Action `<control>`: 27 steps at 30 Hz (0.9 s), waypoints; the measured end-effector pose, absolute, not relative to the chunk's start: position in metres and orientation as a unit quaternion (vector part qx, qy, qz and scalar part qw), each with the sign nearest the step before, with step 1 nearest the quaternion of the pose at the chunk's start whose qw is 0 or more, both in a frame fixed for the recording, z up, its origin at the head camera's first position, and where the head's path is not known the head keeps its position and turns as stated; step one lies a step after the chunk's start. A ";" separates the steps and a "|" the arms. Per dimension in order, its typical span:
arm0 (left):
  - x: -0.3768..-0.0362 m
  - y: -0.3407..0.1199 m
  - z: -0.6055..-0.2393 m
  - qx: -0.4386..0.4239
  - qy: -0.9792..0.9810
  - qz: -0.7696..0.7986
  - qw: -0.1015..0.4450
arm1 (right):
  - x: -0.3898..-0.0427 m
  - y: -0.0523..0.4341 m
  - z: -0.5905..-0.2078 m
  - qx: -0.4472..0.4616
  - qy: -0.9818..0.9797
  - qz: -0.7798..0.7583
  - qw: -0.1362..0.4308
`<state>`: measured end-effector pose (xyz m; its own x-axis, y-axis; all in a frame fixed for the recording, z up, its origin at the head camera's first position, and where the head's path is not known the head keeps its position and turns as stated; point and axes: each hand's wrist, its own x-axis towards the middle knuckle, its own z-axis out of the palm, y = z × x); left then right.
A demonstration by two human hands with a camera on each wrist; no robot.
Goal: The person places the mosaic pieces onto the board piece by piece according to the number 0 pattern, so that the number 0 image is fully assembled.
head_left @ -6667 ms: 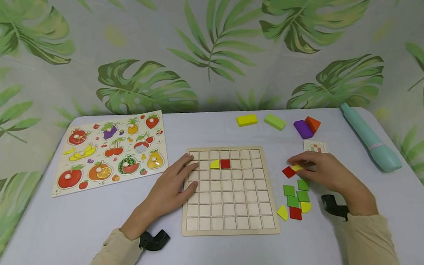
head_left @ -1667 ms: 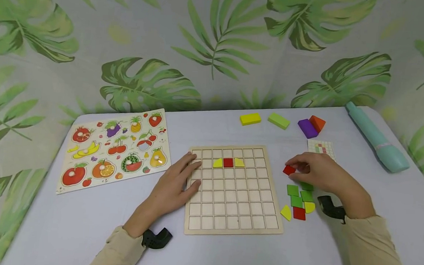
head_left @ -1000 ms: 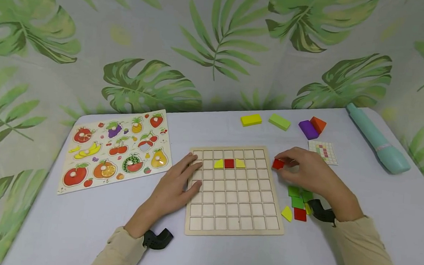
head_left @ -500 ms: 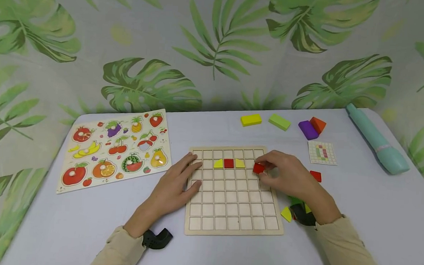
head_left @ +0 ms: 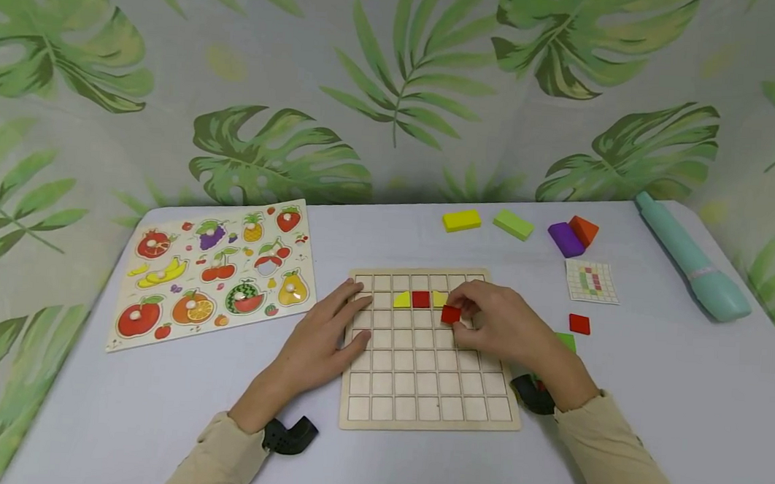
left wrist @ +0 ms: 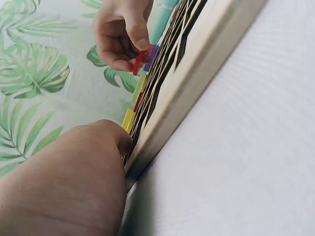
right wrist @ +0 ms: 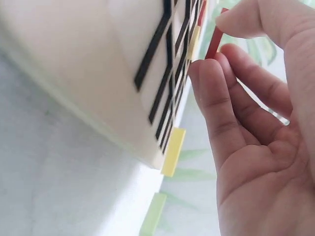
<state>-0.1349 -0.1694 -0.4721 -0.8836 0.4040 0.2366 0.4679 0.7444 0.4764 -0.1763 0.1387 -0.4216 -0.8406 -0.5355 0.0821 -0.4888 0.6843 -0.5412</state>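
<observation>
My right hand (head_left: 498, 324) pinches a red square tile (head_left: 451, 315) between thumb and fingers over the upper part of a wooden grid board (head_left: 413, 384). In the right wrist view the same red tile (right wrist: 215, 42) stands on edge in the fingertips, apart from the board's face. A yellow tile (head_left: 402, 300), a red tile (head_left: 420, 299) and another yellow tile (head_left: 440, 298) sit side by side in the second row; my fingers partly cover the last one. With fingers extended, my left hand (head_left: 319, 344) rests on the board's left edge.
Right of the board lie a loose red tile (head_left: 579, 324) and a green tile (head_left: 566, 342); other tiles hide behind my right wrist. A pattern card (head_left: 592, 282), colored blocks (head_left: 462, 220) and a teal wrapped bundle (head_left: 692, 258) lie farther back. A fruit puzzle (head_left: 211, 280) is left.
A second yellow tile has joined the row on the board. My right hand has picked up a red tile from the right and carried it left over the grid. The left hand stays put.
</observation>
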 end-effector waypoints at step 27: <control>-0.134 -0.169 -0.471 -0.235 -0.931 -0.275 0.058 | -0.173 0.137 -0.423 -0.362 0.906 -0.217 0.028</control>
